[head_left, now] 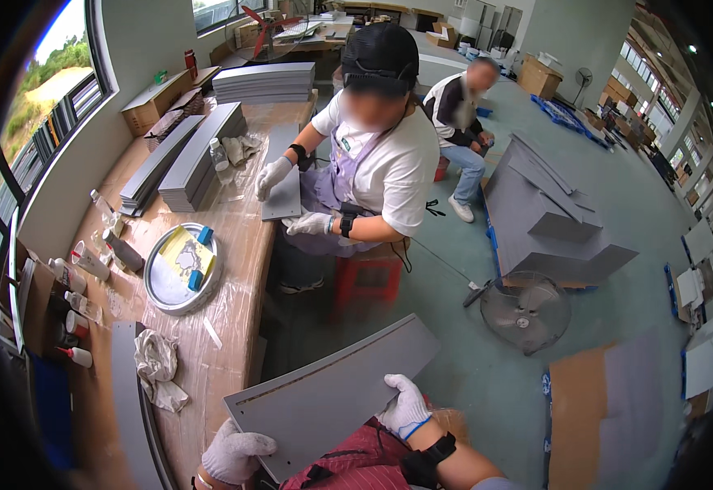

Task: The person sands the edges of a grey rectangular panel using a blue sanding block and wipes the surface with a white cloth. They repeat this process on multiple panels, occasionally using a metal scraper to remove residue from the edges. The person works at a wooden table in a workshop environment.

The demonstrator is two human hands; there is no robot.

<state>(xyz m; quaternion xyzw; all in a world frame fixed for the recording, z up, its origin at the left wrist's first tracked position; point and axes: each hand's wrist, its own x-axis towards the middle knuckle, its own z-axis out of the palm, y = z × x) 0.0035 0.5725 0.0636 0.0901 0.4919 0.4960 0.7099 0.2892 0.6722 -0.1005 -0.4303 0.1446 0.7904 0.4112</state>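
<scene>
A long grey panel (332,390) lies tilted across my lap, with a dark slot line near its far edge and small holes at its left end. My gloved left hand (236,454) grips its near left corner, thumb on top; the fingers underneath are hidden. Farther right, my gloved right hand (405,407) is closed on the panel's near edge. Left of the panel, a crumpled white rag (157,369) rests on the plastic-covered table (226,347), beside another long grey panel (130,400).
Across from me, a seated co-worker (373,167) holds a smaller grey panel (285,198). A round tub (154,287) with blue sponge blocks and several bottles (122,250) stand on the table. A floor fan (525,314) and stacked grey panels (548,196) are to the right.
</scene>
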